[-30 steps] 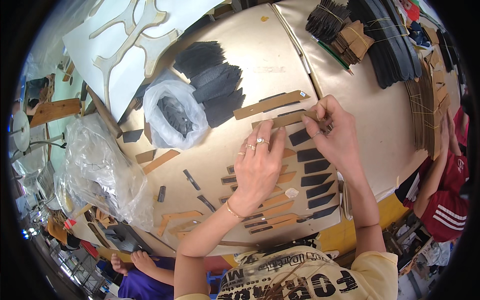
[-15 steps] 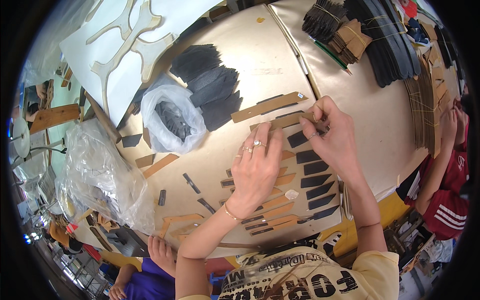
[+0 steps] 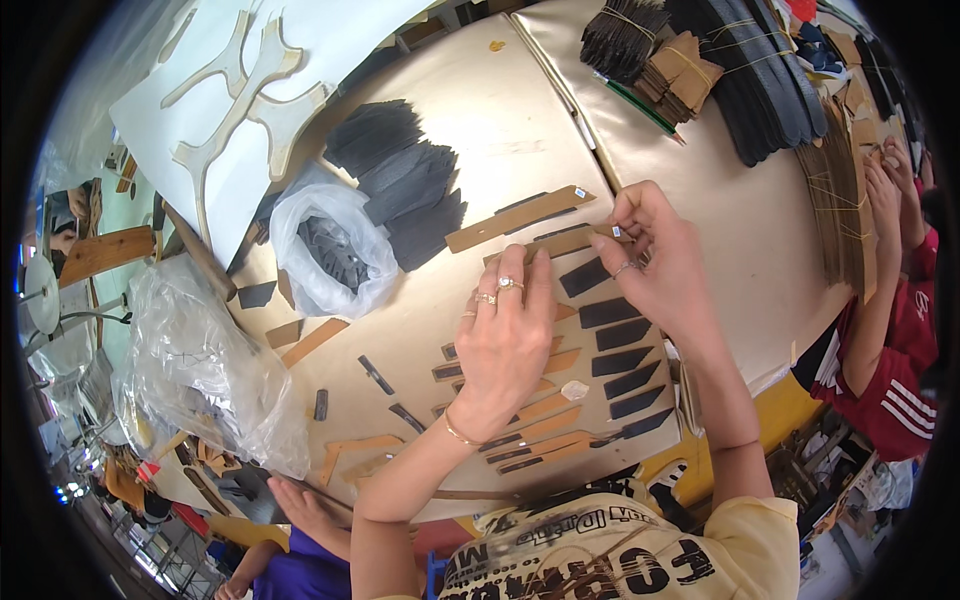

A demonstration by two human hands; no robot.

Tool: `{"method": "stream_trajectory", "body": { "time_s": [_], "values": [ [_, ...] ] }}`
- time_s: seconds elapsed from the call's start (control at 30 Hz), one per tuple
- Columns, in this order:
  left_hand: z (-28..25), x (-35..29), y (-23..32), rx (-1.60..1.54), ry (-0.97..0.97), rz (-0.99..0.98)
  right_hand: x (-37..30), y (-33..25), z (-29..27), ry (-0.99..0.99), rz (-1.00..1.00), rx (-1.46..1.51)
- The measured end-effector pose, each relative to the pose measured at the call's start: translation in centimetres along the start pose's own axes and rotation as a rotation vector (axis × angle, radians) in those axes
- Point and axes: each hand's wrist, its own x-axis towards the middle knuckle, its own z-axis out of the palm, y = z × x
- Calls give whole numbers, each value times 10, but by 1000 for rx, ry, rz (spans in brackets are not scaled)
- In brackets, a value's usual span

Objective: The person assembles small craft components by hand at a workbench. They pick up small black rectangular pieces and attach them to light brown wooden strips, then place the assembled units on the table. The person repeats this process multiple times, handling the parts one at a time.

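A brown leather-like strip [image 3: 565,242] with a small white label at its right end lies between my hands. My left hand [image 3: 505,340], wearing rings and a bracelet, has its fingertips pressed together on the strip's left part. My right hand [image 3: 655,260] pinches the right end between thumb and fingers. Just beyond lies a second brown strip [image 3: 520,217], with a dark strip partly under it. Below my hands, black pointed pieces [image 3: 620,335] form a column, beside a row of tan pieces [image 3: 545,430] carrying dark strips, partly hidden by my left hand.
A plastic bag [image 3: 335,245] of dark pieces stands left, by a black stack [image 3: 400,180]. Crumpled clear plastic [image 3: 215,370] lies farther left. White card [image 3: 225,120] with pale shapes is at far left. Bundled pieces [image 3: 745,80] and a green pencil [image 3: 640,108] lie far right. Co-workers' hands show at both sides.
The view has shifted slightly, so the table's things sit a little farther left. The held strip's label now shows by my right fingers. The left co-worker's hand has opened out flatter.
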Motion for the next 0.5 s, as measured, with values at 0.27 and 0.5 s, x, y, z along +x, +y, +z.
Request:
{"method": "stream_trajectory", "body": {
  "time_s": [0.27, 0.5],
  "values": [
    [0, 1, 4, 43, -3, -6, 5, -3, -12, -39, 106, 13],
    [2, 0, 4, 39, 8, -2, 4, -1, -7, -19, 102, -33]
  ]
}}
